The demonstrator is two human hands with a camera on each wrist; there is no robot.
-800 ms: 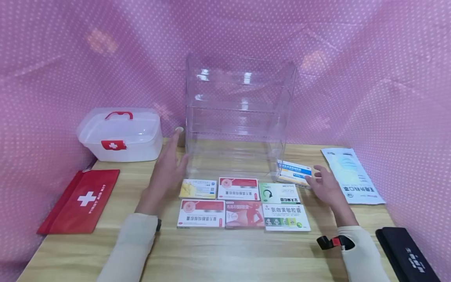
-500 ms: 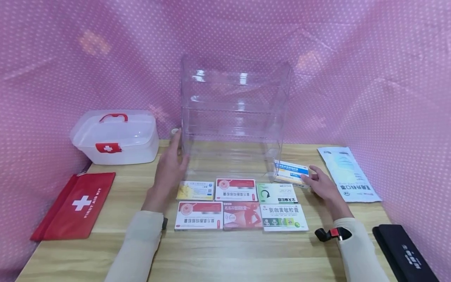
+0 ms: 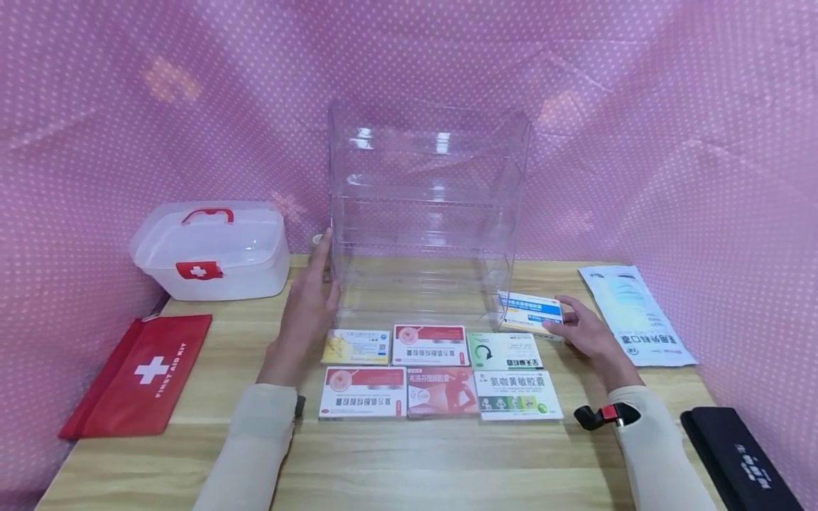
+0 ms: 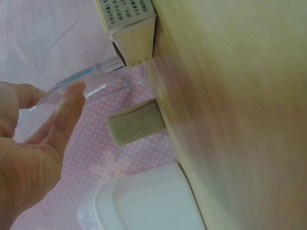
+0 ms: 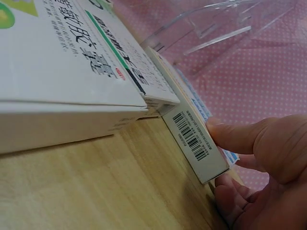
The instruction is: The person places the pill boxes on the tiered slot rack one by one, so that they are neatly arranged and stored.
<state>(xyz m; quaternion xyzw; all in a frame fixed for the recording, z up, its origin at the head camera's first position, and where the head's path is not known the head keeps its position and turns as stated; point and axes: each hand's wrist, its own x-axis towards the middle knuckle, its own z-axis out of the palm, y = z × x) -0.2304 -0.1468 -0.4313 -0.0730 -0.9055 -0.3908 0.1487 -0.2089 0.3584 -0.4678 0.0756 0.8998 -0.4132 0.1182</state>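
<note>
In the head view, the right hand (image 3: 586, 333) grips one end of a blue-and-white medicine box (image 3: 529, 309), which lies at the right front corner of a clear tiered display rack (image 3: 422, 199) on the tabletop (image 3: 415, 468). Held at that end alone, the box could pivot and snag on the rack. The left hand (image 3: 302, 305) is at the rack's left side; a careless sweep of that wrist could nudge the yellow medicine box (image 3: 356, 346). Through the rack's shelves only the pink curtain (image 3: 575, 64) and wood show; the lidded first-aid box (image 3: 214, 273) and red first-aid pouch (image 3: 143, 380) hide their contents.

In the left wrist view, thumb and fingers lie either side of the rack's panel edge, apparently pinching it; a hard push might shift the rack against the bandage roll (image 4: 136, 122).

In the right wrist view, the thumb presses the box's printed face, fingers beneath. Whether that end is raised I cannot tell. The green-and-white medicine box (image 5: 139, 64) sits so close that a slip could knock it.
</note>
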